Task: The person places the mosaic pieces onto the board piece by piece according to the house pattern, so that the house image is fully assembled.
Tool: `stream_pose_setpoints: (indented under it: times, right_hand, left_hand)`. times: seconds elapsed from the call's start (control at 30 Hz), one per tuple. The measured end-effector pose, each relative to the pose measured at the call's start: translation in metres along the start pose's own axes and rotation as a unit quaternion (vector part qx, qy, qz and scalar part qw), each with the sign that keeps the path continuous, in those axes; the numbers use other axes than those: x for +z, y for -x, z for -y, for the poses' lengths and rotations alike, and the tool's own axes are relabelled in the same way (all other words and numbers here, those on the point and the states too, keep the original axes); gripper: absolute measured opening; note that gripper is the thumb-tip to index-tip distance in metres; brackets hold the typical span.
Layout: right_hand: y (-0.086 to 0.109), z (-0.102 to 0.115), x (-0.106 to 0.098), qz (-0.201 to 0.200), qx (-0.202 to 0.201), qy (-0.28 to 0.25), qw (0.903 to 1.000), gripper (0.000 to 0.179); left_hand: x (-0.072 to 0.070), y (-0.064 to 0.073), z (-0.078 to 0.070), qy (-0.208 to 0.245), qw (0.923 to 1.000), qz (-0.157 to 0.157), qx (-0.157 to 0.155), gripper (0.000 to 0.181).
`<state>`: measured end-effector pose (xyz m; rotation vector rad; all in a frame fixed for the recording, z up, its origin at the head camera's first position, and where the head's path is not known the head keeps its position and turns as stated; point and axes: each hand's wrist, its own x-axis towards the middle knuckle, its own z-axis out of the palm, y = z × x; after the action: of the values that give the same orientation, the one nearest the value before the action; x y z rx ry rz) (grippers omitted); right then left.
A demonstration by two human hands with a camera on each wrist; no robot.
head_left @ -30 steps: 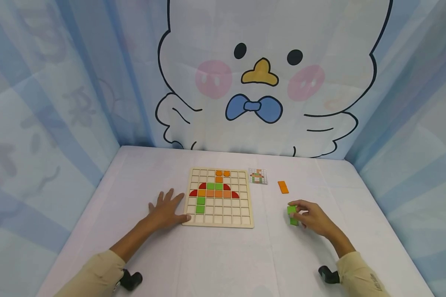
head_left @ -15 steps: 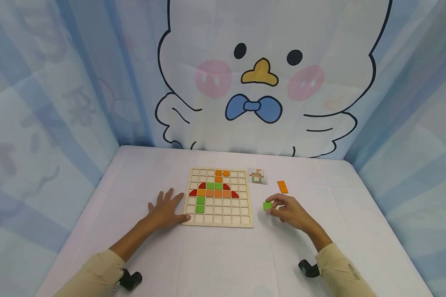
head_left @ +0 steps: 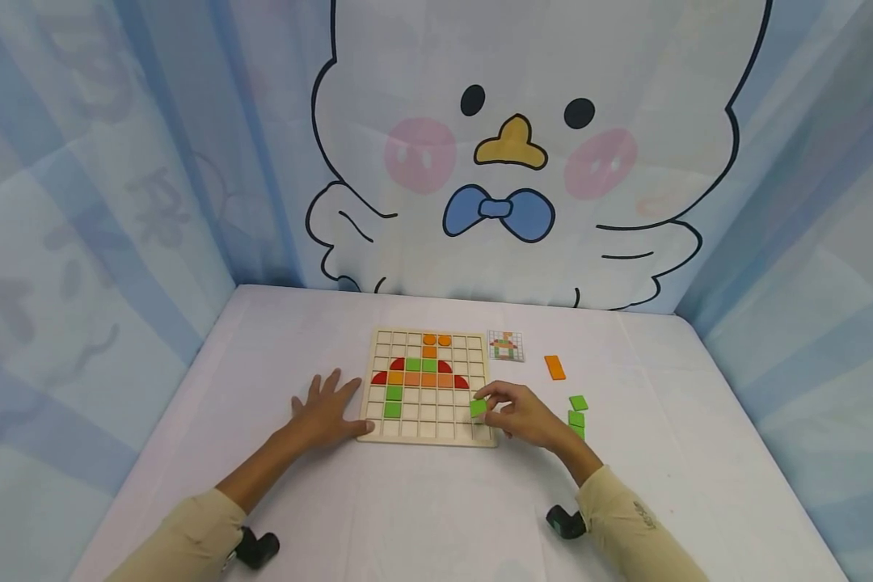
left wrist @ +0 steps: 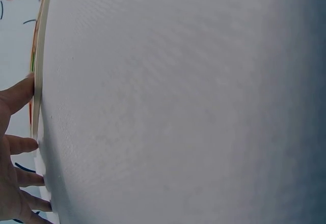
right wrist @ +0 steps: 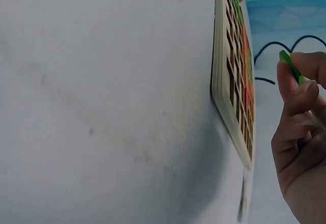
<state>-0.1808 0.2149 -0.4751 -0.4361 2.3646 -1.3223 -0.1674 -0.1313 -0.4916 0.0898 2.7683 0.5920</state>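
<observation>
My right hand [head_left: 527, 416] pinches a green square tile [head_left: 478, 408] between thumb and fingertips, over the right edge of the wooden grid board [head_left: 436, 444]. In the right wrist view the tile [right wrist: 290, 65] is seen edge-on, raised above the board [right wrist: 220, 46]. My left hand [head_left: 326, 414] lies with spread, straight fingers at the board's left edge, its thumb on the lower left corner; the left wrist view shows that thumb [left wrist: 20, 94] against the rim. Set in the board are orange, green and red tiles, among them two orange rounds [head_left: 436, 340] at the top.
Right of the board lies a small pattern card [head_left: 505, 346], then an orange rectangular tile [head_left: 555, 368]. Several green square tiles [head_left: 578, 402] lie farther right, partly behind my right forearm. A curtain [head_left: 509, 267] with a cartoon bird stands behind the white table [head_left: 436, 517].
My right hand has picked a green tile from the group at the right and carried it left to the board's right edge. The left hand has stayed in place.
</observation>
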Motion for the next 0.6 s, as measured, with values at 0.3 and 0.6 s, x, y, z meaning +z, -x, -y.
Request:
stream_pose_setpoints:
  times: [0.3, 0.6]
  right_hand:
    - [-0.020, 0.012, 0.025, 0.025, -0.032, -0.008, 0.9991, 0.028]
    - [-0.038, 0.019, 0.053, 0.048, -0.067, 0.020, 0.9964, 0.025]
  left_hand:
    - [-0.001, 0.002, -0.001, -0.003, 1.0000, -0.001, 0.000, 0.087]
    - [-0.001, 0.001, 0.000, -0.004, 1.0000, -0.001, 0.002, 0.088]
